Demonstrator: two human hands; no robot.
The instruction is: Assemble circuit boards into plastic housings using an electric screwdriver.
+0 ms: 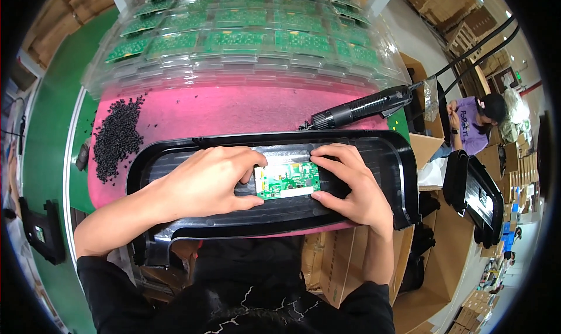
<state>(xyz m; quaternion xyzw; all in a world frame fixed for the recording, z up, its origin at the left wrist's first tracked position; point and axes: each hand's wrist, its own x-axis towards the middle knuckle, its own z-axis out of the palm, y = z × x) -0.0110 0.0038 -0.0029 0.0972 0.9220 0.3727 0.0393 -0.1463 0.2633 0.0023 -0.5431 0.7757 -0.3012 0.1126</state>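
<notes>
A green circuit board (287, 180) sits low inside a long black plastic housing (222, 222), between my two hands. My left hand (219, 179) grips the board's left end, thumb at the lower corner and fingers at the upper one. At the right end my right hand (350, 188) does the same with thumb and fingertips. The housing lies across the pink mat, its near edge toward my body. Whether the board touches the housing floor I cannot tell.
Beyond the housing, a black electric screwdriver (362, 109) lies on the pink mat (222, 109). A pile of small black screws (118, 136) is at the left. Clear plastic trays of circuit boards (239, 41) are stacked at the back. Black housings (476, 197) and a cardboard box (435, 264) stand right.
</notes>
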